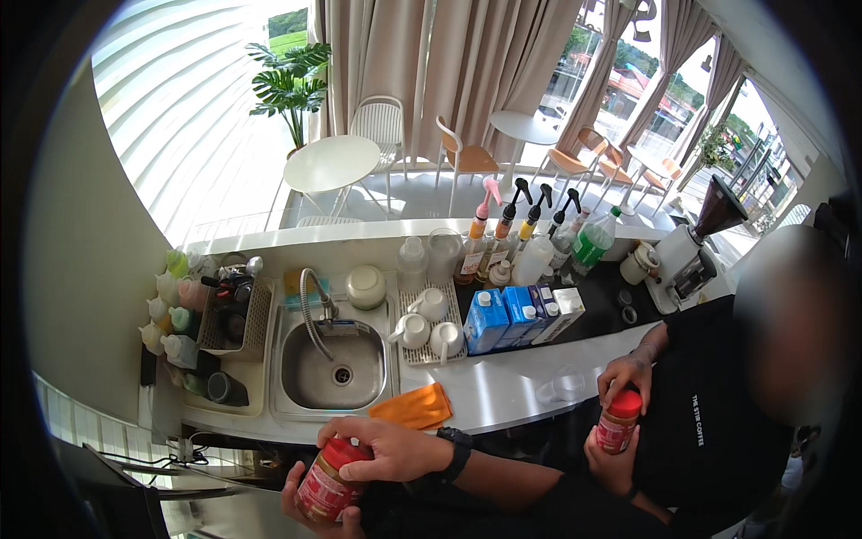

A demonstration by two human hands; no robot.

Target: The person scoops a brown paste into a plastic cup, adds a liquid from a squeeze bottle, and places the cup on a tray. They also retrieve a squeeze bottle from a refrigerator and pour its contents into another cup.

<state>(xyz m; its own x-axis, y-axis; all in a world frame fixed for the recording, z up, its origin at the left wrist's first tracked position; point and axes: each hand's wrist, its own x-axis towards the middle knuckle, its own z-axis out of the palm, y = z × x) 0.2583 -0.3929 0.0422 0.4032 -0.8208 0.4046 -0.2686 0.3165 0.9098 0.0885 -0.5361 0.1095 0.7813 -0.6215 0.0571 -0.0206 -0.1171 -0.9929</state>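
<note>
A peanut butter jar [328, 486] with a red lid is held in front of me, tilted, above the floor in front of the counter. My left hand [296, 495] wraps around the jar's lower body, partly hidden behind it. Over the red lid [345, 453] curl the fingers and thumb of my right hand [397, 450], whose wrist wears a black watch [456, 455]. The lid sits on the jar. Just beyond my right hand, an orange cloth [412, 406] lies at the counter's front edge.
To the right, a co-worker in a black shirt [700, 377] grips a similar jar [616, 423]. The counter [485, 397] bears a steel sink [335, 377], white cups [431, 323] on a rack, several cartons [515, 320], syrup pump bottles [502, 236], a clear cup [566, 384] and a coffee grinder [683, 263].
</note>
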